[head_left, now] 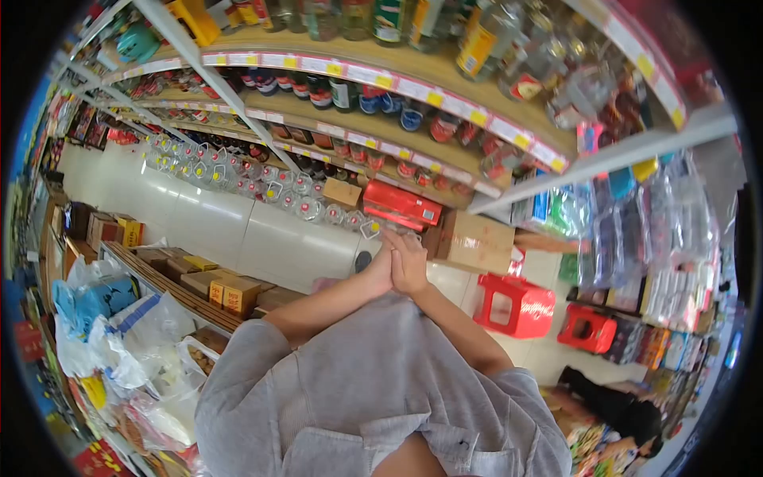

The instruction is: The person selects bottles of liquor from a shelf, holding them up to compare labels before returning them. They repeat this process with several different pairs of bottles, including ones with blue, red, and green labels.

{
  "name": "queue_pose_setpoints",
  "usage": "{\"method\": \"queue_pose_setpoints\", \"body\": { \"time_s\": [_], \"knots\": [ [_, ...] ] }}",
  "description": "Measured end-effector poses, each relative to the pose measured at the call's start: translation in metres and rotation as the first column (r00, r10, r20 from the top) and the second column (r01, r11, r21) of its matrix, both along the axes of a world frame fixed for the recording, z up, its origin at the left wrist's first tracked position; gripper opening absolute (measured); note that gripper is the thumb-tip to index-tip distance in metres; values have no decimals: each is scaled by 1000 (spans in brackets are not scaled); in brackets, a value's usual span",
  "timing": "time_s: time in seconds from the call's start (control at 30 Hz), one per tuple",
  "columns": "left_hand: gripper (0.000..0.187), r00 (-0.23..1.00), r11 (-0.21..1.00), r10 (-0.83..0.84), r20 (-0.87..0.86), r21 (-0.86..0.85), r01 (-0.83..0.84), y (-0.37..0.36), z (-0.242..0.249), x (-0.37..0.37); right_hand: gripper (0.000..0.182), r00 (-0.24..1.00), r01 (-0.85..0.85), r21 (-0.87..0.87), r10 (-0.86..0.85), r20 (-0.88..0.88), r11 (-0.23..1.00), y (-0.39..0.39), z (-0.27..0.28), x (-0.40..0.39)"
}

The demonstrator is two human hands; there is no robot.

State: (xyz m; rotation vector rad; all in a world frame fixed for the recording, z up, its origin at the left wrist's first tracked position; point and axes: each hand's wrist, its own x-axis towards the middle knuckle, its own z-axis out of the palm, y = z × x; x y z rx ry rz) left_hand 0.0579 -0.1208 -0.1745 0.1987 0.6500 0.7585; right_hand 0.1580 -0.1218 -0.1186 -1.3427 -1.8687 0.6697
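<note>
In front of my grey shirt (358, 374), my left hand (383, 269) and my right hand (410, 266) are pressed together. The right hand lies over the left, and their fingers are closed against each other. No object shows between them, though the palms are hidden. Just beyond the fingertips, large clear plastic jugs (311, 210) with red and yellow caps stand on the floor by the shelf. A red box (401, 205) and a brown carton (477, 240) are close past the hands.
Shelves of bottles (342, 94) span the far side. Red plastic stools (515, 305) stand at right, near wrapped bottle packs (628, 230). At left are a counter with boxes (234, 292) and plastic bags (155, 338). A person in black (616, 401) is at lower right.
</note>
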Motion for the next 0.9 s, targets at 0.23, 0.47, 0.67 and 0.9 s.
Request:
{"method": "queue_pose_setpoints", "body": {
  "time_s": [0.23, 0.47, 0.67, 0.9],
  "knots": [
    [67, 831, 916, -335, -444, 55, 398, -22, 75, 1, 36, 904, 303, -362, -386, -183, 881, -38, -70, 50],
    [44, 808, 888, -366, -462, 87, 452, -54, 80, 10, 37, 935, 322, -629, -341, 95, 708, -81, -187, 110],
    [37, 660, 852, -358, -661, 58, 520, -63, 63, 18, 39, 953, 295, -711, -141, 268, 638, -129, -249, 125],
    [33, 718, 820, -317, -620, 201, 535, -49, 48, 41, 42, 964, 266, -877, -136, 230, 401, -167, -332, 160]
  ]
}}
